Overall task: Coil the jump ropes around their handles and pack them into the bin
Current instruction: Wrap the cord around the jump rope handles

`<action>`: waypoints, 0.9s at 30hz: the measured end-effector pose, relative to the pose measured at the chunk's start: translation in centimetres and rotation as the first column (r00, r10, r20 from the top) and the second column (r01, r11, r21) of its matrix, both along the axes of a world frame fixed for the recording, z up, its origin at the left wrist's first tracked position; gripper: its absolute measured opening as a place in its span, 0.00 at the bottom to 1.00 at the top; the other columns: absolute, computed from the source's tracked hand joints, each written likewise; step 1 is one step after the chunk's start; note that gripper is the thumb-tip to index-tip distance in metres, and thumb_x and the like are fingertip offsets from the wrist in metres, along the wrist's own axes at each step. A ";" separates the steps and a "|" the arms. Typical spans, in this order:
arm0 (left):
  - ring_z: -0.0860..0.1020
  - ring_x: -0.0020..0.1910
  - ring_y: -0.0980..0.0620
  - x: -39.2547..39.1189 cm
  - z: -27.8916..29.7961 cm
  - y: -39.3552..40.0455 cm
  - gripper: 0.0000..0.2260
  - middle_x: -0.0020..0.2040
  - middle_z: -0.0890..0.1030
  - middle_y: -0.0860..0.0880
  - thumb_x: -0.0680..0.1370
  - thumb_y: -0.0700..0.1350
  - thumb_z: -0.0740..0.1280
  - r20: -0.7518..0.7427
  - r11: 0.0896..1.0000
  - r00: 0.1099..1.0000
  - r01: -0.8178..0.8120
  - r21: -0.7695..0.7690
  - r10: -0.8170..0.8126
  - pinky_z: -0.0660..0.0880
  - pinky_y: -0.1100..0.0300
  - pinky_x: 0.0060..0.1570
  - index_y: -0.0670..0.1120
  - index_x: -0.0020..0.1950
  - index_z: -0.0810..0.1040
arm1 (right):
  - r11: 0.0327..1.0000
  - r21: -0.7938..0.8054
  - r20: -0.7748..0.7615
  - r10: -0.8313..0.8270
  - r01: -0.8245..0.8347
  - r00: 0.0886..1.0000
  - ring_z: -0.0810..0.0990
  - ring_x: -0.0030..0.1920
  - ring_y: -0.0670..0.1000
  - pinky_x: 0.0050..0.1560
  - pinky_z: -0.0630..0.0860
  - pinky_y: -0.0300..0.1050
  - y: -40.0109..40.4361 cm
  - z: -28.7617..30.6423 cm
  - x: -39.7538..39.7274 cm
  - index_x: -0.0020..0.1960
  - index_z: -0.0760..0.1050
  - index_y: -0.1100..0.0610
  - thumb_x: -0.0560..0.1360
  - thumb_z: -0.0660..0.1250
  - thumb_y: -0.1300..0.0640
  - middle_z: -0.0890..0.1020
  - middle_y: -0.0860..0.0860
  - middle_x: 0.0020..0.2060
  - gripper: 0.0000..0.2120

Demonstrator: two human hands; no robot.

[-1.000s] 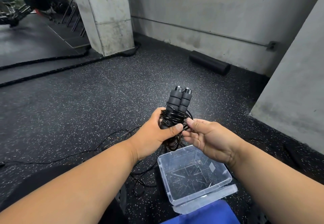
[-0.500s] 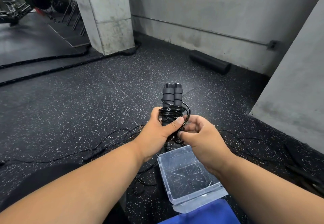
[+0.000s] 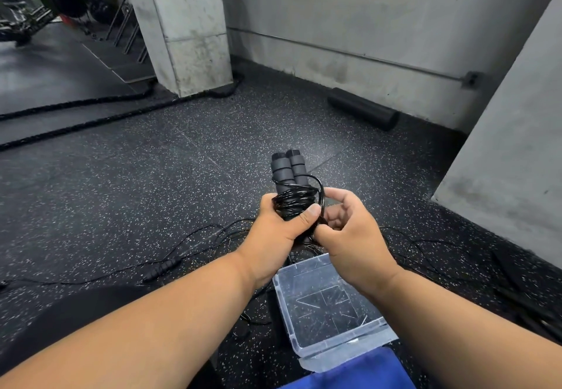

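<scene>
Two black foam-gripped jump-rope handles, wrapped in thin black glossy cord, are gripped upright by the left hand, thumb pressed on the coil. Cord is pinched by the right hand, fingers curled. Clear plastic rectangular bin sits below on speckled rubber floor; a second black handle lies loose left of it.

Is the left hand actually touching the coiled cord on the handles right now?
Touching. The head view shows the left hand gripping the paired handles, with its thumb pressed directly onto the coiled cord; no gap shows.
</scene>
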State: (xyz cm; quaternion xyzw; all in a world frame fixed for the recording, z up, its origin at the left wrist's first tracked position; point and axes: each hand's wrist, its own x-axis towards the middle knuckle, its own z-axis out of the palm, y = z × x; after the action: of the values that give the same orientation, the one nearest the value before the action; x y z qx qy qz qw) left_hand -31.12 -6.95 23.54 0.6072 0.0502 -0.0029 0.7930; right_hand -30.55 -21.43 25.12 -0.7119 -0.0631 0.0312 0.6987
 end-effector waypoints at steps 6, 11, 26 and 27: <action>0.85 0.47 0.52 0.0 0.8 0.9 0.29 0.47 0.86 0.50 0.71 0.52 0.77 -0.019 0.996 0.996 0.089 0.015 -0.089 0.81 0.48 0.49 0.47 0.66 0.68 | 0.958 0.253 -0.174 0.182 -0.135 0.968 0.84 0.46 0.50 0.52 0.81 0.43 -0.6 0.5 0.5 0.73 0.69 0.55 0.77 0.63 0.77 0.84 0.59 0.48 0.29; 0.85 0.45 0.50 -0.2 0.7 0.7 0.28 0.46 0.85 0.48 0.72 0.49 0.77 -0.021 0.996 0.996 0.083 -0.020 -0.084 0.83 0.53 0.44 0.46 0.65 0.67 | 0.970 0.136 -0.137 0.219 -0.200 0.966 0.81 0.46 0.51 0.52 0.81 0.43 -0.9 0.9 0.2 0.74 0.66 0.50 0.77 0.64 0.78 0.83 0.58 0.45 0.34; 0.85 0.60 0.45 0.1 -0.2 -0.4 0.30 0.60 0.84 0.41 0.69 0.49 0.80 0.013 0.999 0.999 -0.036 -0.022 0.037 0.82 0.49 0.59 0.45 0.63 0.67 | 0.756 -0.635 0.309 0.062 0.157 0.949 0.78 0.41 0.58 0.41 0.72 0.54 -0.2 0.4 -1.3 0.59 0.62 0.46 0.79 0.62 0.59 0.81 0.50 0.43 0.14; 0.85 0.60 0.45 0.1 -0.1 -0.4 0.30 0.61 0.84 0.41 0.69 0.49 0.80 0.008 0.999 1.000 -0.029 -0.023 0.030 0.82 0.50 0.58 0.45 0.64 0.67 | 0.752 -0.639 0.297 0.047 0.161 0.954 0.77 0.41 0.59 0.41 0.71 0.55 -0.2 0.3 -1.2 0.56 0.62 0.46 0.79 0.62 0.59 0.80 0.50 0.41 0.13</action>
State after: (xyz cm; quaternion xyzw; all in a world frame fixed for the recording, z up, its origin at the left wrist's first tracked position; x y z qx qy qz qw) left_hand -30.99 -7.31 23.39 0.5975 0.0559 0.0108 0.7999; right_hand -31.78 -21.60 25.44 -0.9094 -0.1294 -0.0766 0.3878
